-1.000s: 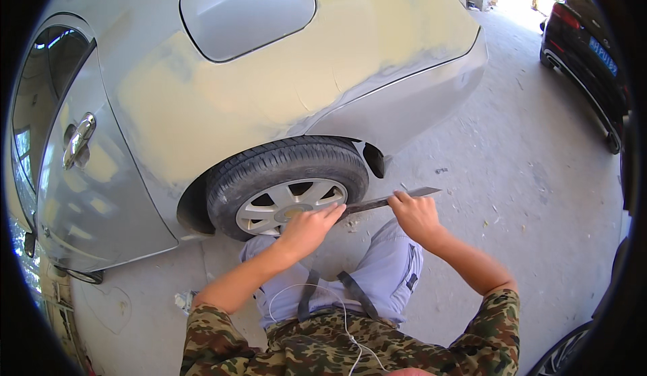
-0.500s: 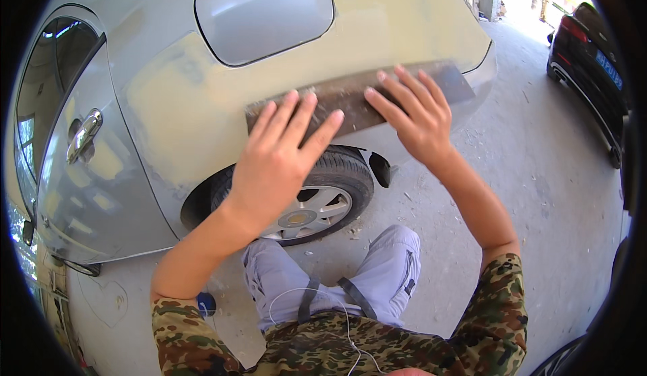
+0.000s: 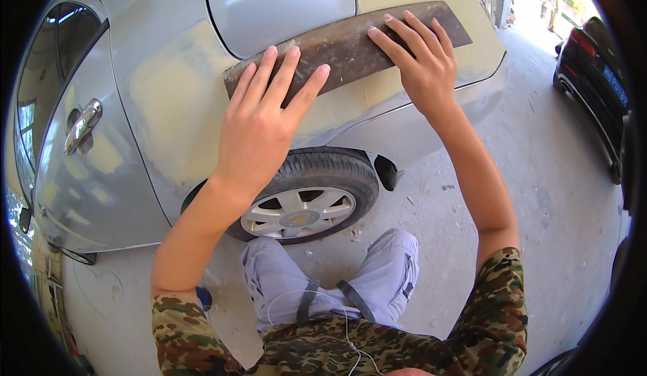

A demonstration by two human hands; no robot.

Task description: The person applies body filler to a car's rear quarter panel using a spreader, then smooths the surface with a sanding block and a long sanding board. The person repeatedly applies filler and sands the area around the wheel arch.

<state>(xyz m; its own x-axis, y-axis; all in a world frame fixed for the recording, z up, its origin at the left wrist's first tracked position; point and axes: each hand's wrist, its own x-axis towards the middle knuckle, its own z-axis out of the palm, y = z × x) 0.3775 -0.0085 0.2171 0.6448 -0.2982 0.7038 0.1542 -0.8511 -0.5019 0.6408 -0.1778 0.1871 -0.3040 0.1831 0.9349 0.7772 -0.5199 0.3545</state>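
A long, dusty brown flat strip (image 3: 340, 56) lies bent against the curved rear side panel of a silver car. My left hand (image 3: 259, 123) presses its spread fingers flat on the left part of this strip. Toward the other end rests my right hand (image 3: 428, 69), fingers stretched out and apart over its face. Neither hand wraps round the strip, whose underside is hidden. Yellowish filler (image 3: 178, 79) coats the panel around it, with sanded-looking patches. Just above the strip sits the silver fuel flap (image 3: 280, 5), its lower edge partly covered.
Below the panel is the rear wheel (image 3: 300, 207). A door with a chrome handle (image 3: 84, 125) and more filler patches is at the left. A black car (image 3: 590, 86) stands on the right. Small debris lies on the concrete floor (image 3: 472, 241). A white cable (image 3: 347, 322) hangs over my front.
Both hands and the brown strip have moved up the panel, from just above the wheel arch to the lower edge of the fuel flap. The fingers stay flat on the strip.
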